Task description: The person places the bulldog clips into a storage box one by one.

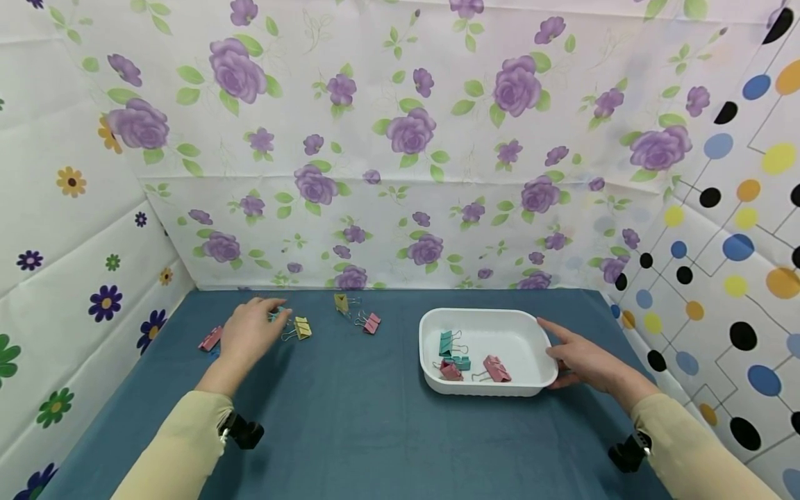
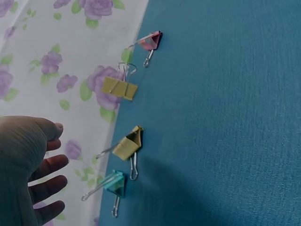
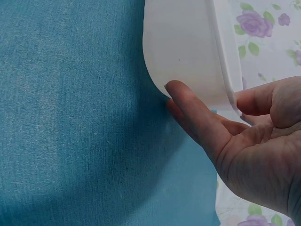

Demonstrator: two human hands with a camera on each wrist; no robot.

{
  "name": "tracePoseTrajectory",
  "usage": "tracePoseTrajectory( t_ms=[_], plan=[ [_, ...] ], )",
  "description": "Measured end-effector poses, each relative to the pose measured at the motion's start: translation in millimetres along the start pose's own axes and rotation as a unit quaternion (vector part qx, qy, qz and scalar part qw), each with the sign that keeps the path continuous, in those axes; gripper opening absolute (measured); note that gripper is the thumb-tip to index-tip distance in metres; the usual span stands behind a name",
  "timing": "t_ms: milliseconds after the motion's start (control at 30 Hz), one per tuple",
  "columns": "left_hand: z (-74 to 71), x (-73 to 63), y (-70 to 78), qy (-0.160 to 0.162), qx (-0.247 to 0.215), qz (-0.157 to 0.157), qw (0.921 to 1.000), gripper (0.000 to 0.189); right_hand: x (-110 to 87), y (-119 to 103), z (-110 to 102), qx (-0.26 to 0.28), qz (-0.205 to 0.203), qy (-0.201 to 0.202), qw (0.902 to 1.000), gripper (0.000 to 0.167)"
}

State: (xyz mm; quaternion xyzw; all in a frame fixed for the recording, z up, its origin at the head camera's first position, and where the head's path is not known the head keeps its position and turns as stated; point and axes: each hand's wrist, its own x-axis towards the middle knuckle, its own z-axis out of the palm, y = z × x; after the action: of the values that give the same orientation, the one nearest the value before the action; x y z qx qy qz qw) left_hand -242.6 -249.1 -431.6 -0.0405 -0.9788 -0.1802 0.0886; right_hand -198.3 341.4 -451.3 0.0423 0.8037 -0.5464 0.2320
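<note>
The head view faces forward and down from behind left hand (image 1: 255, 330) and right hand (image 1: 584, 361); close wrist views, facing past fingers (image 2: 49, 167), share with it clips (image 2: 126, 147) beside the left, the tray (image 3: 188, 52) at the right.

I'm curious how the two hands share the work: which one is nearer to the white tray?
The right hand: it touches the right end of the white tray. The left hand is well off to the left, near the teal clip.

Smooth plastic tray (image 1: 506, 337) between 4 and 5 o'clock; yellow clips (image 1: 303, 328) with shiny metal handles at 8; matt cloth (image 1: 387, 444) at 6.
</note>
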Motion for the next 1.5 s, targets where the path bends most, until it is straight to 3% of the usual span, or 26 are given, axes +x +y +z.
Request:
tracePoseTrajectory(
  t_ms=[833, 1500],
  plan=[
    [20.1, 6.6, -15.2, -0.060, -0.006, -0.074, 0.9954, 0.044, 1.1, 0, -1, -0.005, 0.004, 0.001, 1.0000, 0.072],
    [25.4, 10.6, -11.7, -0.066, -0.010, -0.074, 0.9950, 0.040, 2.4, 2, -2, -0.005, 0.003, 0.001, 1.0000, 0.072]
  ],
)
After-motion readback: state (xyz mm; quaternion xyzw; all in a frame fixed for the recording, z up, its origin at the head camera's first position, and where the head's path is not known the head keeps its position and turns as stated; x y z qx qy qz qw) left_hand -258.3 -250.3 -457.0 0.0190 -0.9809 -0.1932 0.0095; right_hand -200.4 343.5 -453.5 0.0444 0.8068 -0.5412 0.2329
